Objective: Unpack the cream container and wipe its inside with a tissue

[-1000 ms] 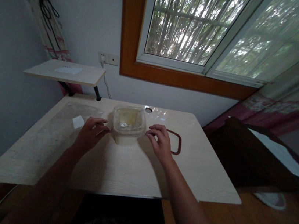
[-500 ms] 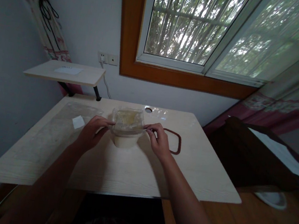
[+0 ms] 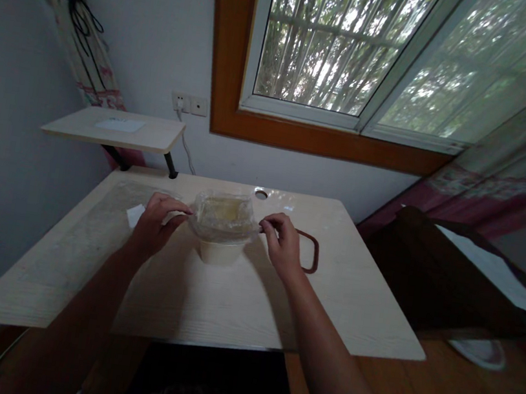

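In the middle of the table stands a pale container (image 3: pixel 220 255) with clear plastic film (image 3: pixel 223 232) draped over its top. The film looks wrinkled and spreads past the rim at both sides. At its left edge, my left hand (image 3: pixel 160 220) pinches the film between thumb and fingertips. My right hand (image 3: pixel 282 242) pinches the film's opposite edge. What lies inside the container shows only as a yellowish patch through the plastic. Partly behind my right hand is a brown rounded frame (image 3: pixel 316 256), lying flat on the table.
A large clear plastic sheet (image 3: pixel 85 237) covers the table's left part, with a white paper piece (image 3: pixel 134 214) on it. A raised shelf (image 3: pixel 154 133) stands at the back left. The pale table (image 3: pixel 237 311) has a cable hole (image 3: pixel 261 194) near the wall.
Both hands have moved slightly outward, away from the container. The film is spread wider and sits lower around the rim, and my left hand covers more of the white paper.
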`<state>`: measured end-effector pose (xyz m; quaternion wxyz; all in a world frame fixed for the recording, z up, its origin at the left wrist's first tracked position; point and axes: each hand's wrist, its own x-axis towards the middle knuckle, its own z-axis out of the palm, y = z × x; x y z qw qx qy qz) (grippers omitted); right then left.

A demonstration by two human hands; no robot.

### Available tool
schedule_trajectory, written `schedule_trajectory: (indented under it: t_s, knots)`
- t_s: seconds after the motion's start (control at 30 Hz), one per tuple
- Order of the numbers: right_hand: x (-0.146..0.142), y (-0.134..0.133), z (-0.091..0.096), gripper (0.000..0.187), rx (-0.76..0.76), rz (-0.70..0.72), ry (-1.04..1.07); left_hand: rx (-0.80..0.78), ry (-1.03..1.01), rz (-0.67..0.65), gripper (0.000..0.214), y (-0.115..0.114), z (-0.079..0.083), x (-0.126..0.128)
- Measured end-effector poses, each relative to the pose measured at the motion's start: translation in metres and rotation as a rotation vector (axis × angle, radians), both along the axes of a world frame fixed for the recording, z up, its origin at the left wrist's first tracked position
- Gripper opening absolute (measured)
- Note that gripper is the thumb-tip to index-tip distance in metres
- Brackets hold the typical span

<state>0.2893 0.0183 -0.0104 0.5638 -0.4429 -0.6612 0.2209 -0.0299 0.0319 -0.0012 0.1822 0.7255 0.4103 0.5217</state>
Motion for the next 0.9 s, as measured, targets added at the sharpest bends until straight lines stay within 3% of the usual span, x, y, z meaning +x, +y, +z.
schedule_trajectory:
  t_s: [0.17, 0.27, 0.4, 0.53, 0.7, 0.9]
  knots:
    - [0.000, 0.014, -0.006, 0.020, -0.142, -0.024, 0.127, -0.083, -0.163, 0.089, 0.016, 0.001, 0.003, 0.003]
    - [0.000, 0.023, -0.011, 0.028, -0.302, 0.025, 0.239, -0.282, -0.280, 0.134, 0.017, 0.006, 0.002, 0.006]
    - [-0.001, 0.029, -0.007, 0.030, -0.448, 0.096, 0.258, -0.594, -0.336, -0.004, 0.029, 0.014, -0.004, 0.005]
    - [-0.005, 0.035, -0.002, 0.029, -0.524, 0.148, 0.234, -0.774, -0.317, -0.126, 0.036, 0.017, -0.002, 0.006]
    - [-0.007, 0.044, -0.005, 0.034, -0.528, 0.238, 0.176, -0.835, -0.216, -0.199, 0.035, 0.019, 0.011, 0.015]
    - [-0.009, 0.052, 0.000, 0.037, -0.413, 0.259, 0.208, -0.763, -0.149, -0.194, 0.026, 0.020, 0.014, 0.018]
